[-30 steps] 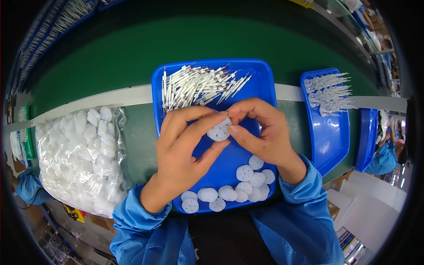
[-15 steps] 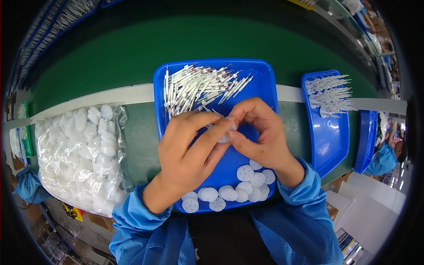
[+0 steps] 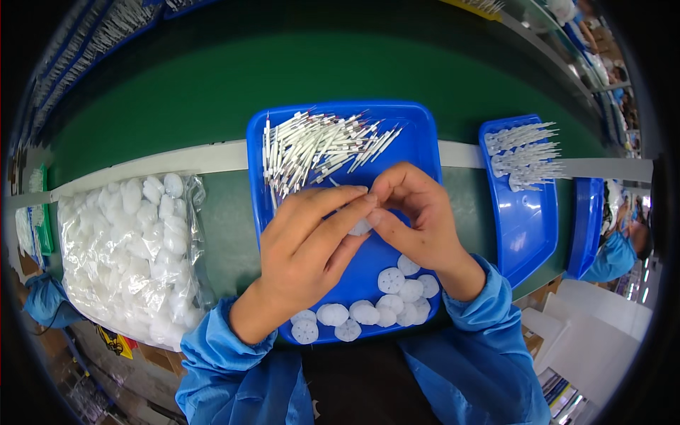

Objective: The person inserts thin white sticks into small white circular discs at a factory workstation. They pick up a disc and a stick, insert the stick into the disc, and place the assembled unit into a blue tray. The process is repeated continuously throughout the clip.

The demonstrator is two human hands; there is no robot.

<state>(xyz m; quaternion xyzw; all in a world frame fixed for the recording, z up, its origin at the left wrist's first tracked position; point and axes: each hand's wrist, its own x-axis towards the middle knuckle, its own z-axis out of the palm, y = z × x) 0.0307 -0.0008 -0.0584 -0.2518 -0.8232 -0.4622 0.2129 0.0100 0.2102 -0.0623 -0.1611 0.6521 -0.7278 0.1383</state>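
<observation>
Over the middle of a blue tray [image 3: 429, 142], my two hands meet fingertip to fingertip. My left hand [image 3: 304, 241] is closed on a small white plastic disc [image 3: 360, 227], mostly covered by the fingers. The thumb and forefinger of my right hand [image 3: 419, 223] pinch together right by the disc; whatever lies between them is hidden. A heap of thin white sticks [image 3: 312, 149] with dark tips fills the tray's far left. Several loose white discs with small holes [image 3: 390, 280] lie along its near edge, below my hands.
At left lies a clear plastic bag [image 3: 127, 255] packed with white discs. To the right, another blue tray [image 3: 524, 234] carries rows of assembled white pieces [image 3: 524, 156]. A further blue tray [image 3: 585, 227] stands beyond it, near a co-worker's blue sleeve [image 3: 613, 256].
My fingers have closed further over the disc, so less of it shows. My right hand has shifted slightly down. The trays and loose discs look the same, apart from a small shift in view.
</observation>
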